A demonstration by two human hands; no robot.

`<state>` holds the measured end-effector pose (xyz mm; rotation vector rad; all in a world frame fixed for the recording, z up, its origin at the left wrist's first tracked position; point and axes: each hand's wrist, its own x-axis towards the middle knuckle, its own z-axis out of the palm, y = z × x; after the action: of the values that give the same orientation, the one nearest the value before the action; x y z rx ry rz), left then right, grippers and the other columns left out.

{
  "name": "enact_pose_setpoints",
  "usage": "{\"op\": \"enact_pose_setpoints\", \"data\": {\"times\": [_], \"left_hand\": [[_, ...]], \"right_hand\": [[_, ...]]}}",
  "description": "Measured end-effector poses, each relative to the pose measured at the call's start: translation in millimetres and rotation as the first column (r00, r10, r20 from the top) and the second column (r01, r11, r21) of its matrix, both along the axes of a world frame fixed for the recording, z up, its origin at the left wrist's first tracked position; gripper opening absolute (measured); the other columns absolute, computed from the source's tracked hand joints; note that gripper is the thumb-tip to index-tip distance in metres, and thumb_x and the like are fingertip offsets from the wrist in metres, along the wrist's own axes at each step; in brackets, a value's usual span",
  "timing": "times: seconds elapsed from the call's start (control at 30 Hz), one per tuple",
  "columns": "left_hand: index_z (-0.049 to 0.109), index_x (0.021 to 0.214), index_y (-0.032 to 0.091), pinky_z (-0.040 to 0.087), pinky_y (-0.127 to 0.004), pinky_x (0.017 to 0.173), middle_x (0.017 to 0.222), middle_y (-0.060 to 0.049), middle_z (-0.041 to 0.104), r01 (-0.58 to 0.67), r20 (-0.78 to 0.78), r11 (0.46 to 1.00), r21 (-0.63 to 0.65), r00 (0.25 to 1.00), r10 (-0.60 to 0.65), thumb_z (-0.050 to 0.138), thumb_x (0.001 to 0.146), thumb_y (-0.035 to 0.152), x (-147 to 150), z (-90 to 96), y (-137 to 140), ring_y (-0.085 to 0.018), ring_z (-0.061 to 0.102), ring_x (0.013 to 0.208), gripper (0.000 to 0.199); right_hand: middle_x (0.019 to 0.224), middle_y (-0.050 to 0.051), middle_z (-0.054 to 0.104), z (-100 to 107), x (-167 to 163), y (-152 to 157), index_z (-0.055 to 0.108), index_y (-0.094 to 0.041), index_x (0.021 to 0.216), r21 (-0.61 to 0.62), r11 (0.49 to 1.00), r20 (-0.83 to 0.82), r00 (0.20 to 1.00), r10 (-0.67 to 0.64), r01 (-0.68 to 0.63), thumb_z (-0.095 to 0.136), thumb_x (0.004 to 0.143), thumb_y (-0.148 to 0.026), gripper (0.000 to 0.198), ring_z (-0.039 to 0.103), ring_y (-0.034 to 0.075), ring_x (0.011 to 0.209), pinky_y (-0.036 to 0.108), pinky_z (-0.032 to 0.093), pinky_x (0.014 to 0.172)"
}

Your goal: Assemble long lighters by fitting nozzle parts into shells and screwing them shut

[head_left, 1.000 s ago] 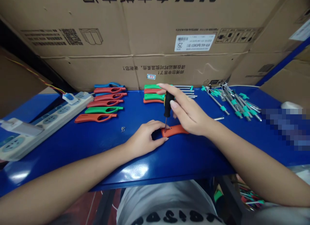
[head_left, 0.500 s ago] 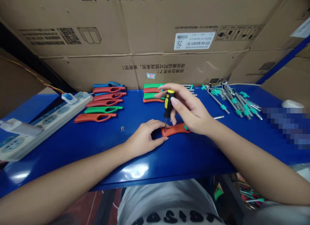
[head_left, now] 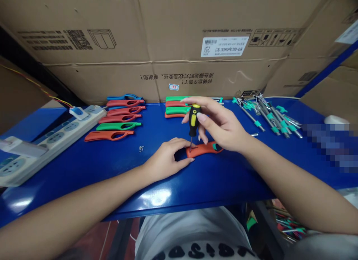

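My right hand (head_left: 216,122) grips a black and yellow screwdriver (head_left: 192,122) that stands nearly upright. Its tip meets the left end of an orange lighter handle (head_left: 205,149) lying on the blue table. The handle carries a teal trigger piece (head_left: 215,147), and my right hand covers part of its far end. With thumb and fingers on either side of the handle's left end, my left hand (head_left: 167,155) pinches it against the table. Several small screws (head_left: 141,149) lie loose to the left of my left hand.
Handle shells (head_left: 110,135) in several colours line the left side, beside a white power strip (head_left: 60,137). Assembled lighters (head_left: 175,110) lie behind my right hand. Metal tubes with teal parts (head_left: 275,116) are heaped at right. A large cardboard box (head_left: 125,73) walls off the back.
My right hand has turned slightly around the screwdriver, and the screwdriver handle has rotated and leans a little differently. My left hand and the orange handle stay in place.
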<state>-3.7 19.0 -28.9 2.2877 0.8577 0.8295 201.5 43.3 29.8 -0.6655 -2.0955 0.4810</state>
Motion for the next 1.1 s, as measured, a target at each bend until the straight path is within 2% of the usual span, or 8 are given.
{"op": "enact_pose_setpoints", "data": {"times": [0.13, 0.2, 0.4, 0.63, 0.77, 0.87, 1.03, 1.1], "left_hand": [[0.068, 0.113, 0.019, 0.052, -0.041, 0.099, 0.114, -0.007, 0.074, -0.003, -0.010, 1.000, -0.002, 1.000, 0.003, 0.074, 0.085, 0.020, 0, 0.1, 0, -0.023, 0.068, 0.108, 0.028], [0.069, 0.112, 0.018, 0.052, -0.040, 0.098, 0.113, -0.007, 0.075, -0.004, -0.007, 1.000, 0.007, 1.000, 0.004, 0.074, 0.085, 0.020, 0, 0.4, 0, -0.023, 0.068, 0.107, 0.028], [0.069, 0.112, 0.018, 0.052, -0.039, 0.097, 0.111, -0.007, 0.075, -0.001, -0.014, 1.000, 0.004, 1.000, 0.001, 0.074, 0.085, 0.019, 0, 0.8, 0, -0.023, 0.068, 0.105, 0.027], [0.068, 0.113, 0.018, 0.052, -0.040, 0.099, 0.114, -0.007, 0.075, -0.012, 0.000, 0.999, 0.031, 1.000, 0.012, 0.074, 0.086, 0.021, -1, -0.8, 0, -0.023, 0.068, 0.108, 0.028], [0.069, 0.112, 0.019, 0.053, -0.039, 0.096, 0.110, -0.006, 0.075, -0.004, -0.011, 1.000, 0.019, 1.000, 0.005, 0.074, 0.085, 0.019, 0, 1.2, 0, -0.022, 0.069, 0.103, 0.028], [0.069, 0.112, 0.019, 0.053, -0.039, 0.096, 0.110, -0.006, 0.076, -0.009, -0.015, 1.000, 0.016, 1.000, 0.009, 0.074, 0.085, 0.019, 0, 1.0, 0, -0.023, 0.069, 0.103, 0.028], [0.069, 0.113, 0.018, 0.053, -0.041, 0.098, 0.114, -0.008, 0.075, -0.003, -0.001, 0.999, 0.038, 1.000, 0.003, 0.074, 0.085, 0.022, -1, -2.1, 1, -0.025, 0.069, 0.108, 0.029], [0.069, 0.111, 0.018, 0.054, -0.040, 0.096, 0.113, -0.008, 0.075, -0.005, 0.002, 0.999, 0.046, 1.000, 0.005, 0.074, 0.085, 0.022, -1, -1.9, 1, -0.024, 0.069, 0.106, 0.027]], "right_hand": [[0.123, 0.009, 0.071, -2, 5, 3, 0.063, -0.023, 0.127, 0.310, 0.932, -0.014, 0.981, -0.191, 0.186, 0.066, 0.094, -0.041, 0.038, 0.073, 0.021, 0.094, 0.032, 0.061, 0.080], [0.124, 0.010, 0.071, -1, 7, 3, 0.061, -0.021, 0.132, 0.409, 0.897, 0.045, 0.978, -0.203, 0.167, 0.063, 0.095, -0.039, 0.040, 0.071, 0.024, 0.105, 0.035, 0.061, 0.086], [0.135, 0.011, 0.065, 3, 2, 0, 0.049, -0.020, 0.144, 0.251, 0.965, 0.085, 0.992, -0.095, 0.071, 0.035, 0.106, -0.029, 0.042, 0.068, 0.021, 0.114, 0.037, 0.058, 0.094], [0.117, 0.012, 0.072, 5, 13, 1, 0.059, -0.017, 0.132, 0.538, 0.836, 0.165, 0.958, -0.233, 0.111, 0.062, 0.096, -0.040, 0.043, 0.071, 0.023, 0.101, 0.033, 0.060, 0.081], [0.134, 0.010, 0.065, 11, 9, -4, 0.051, -0.019, 0.142, 0.379, 0.925, 0.169, 0.984, -0.051, -0.017, 0.040, 0.103, -0.025, 0.041, 0.061, 0.022, 0.124, 0.037, 0.056, 0.097], [0.127, 0.008, 0.069, 10, 4, -6, 0.053, -0.020, 0.140, 0.305, 0.952, 0.132, 0.991, -0.010, -0.031, 0.044, 0.103, -0.023, 0.038, 0.066, 0.019, 0.116, 0.034, 0.055, 0.098], [0.108, 0.008, 0.076, 5, 6, -4, 0.065, -0.020, 0.124, 0.537, 0.835, 0.083, 0.978, -0.194, 0.120, 0.069, 0.091, -0.040, 0.039, 0.072, 0.020, 0.089, 0.030, 0.058, 0.077], [0.104, 0.007, 0.076, 5, 6, -4, 0.065, -0.019, 0.124, 0.557, 0.824, 0.089, 0.979, -0.181, 0.102, 0.065, 0.093, -0.040, 0.037, 0.072, 0.019, 0.087, 0.029, 0.058, 0.075]]}}
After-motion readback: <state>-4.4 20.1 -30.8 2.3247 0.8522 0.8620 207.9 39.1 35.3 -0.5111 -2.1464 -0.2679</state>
